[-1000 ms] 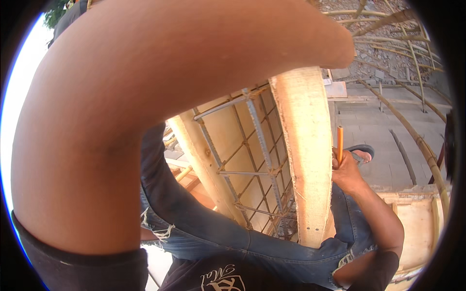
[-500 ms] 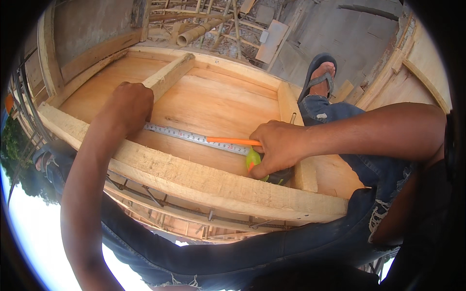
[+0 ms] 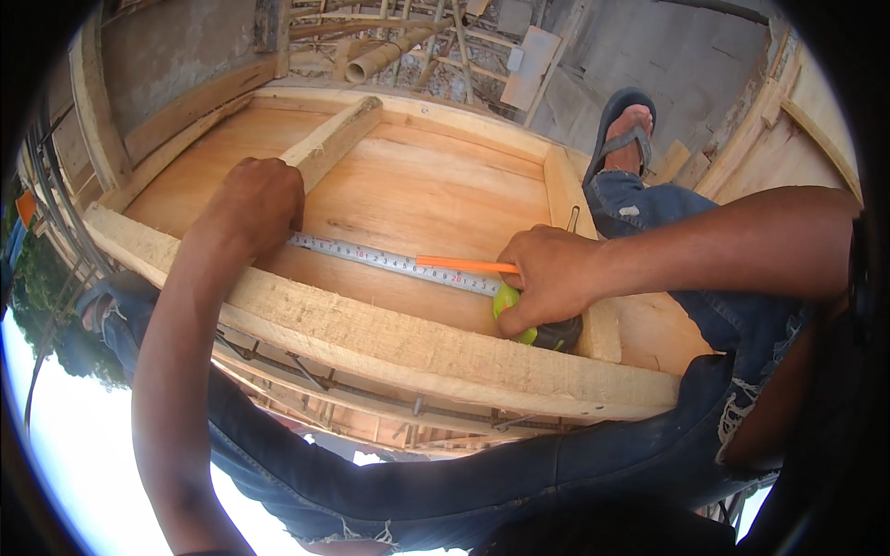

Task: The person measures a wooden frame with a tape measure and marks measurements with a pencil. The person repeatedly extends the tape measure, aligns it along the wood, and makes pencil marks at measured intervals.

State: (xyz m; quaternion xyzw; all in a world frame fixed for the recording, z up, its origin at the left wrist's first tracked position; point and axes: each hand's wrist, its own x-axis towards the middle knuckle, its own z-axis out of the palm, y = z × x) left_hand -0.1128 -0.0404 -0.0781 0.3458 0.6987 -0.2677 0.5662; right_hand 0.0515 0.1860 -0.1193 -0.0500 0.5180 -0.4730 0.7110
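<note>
A metal tape blade (image 3: 371, 257) stretches across the plywood panel (image 3: 426, 185) inside a wooden frame. At its left end, my left hand (image 3: 260, 204) is closed against the cross piece (image 3: 338, 139); the blade runs in under its fingers and its tip is hidden. My right hand (image 3: 556, 278) grips the green-and-black tape measure (image 3: 549, 334), thumb on the case, close to the right cross piece (image 3: 598, 324). An orange pencil (image 3: 464, 264) is held in the same hand, pointing left along the blade's upper edge.
The frame's thick near rail (image 3: 445, 347) crosses above my jeans-clad legs (image 3: 445, 491). Steel bars (image 3: 371, 394) run below it. My sandalled foot (image 3: 626, 139) stands beyond the right side. Bamboo poles (image 3: 389, 56) and grey boards (image 3: 667, 65) lie farther back.
The whole view has shifted slightly, so the frame sits a little farther right. A bit more blade shows between my hands, with the tape measure slightly farther from my left hand. Both grips stay the same.
</note>
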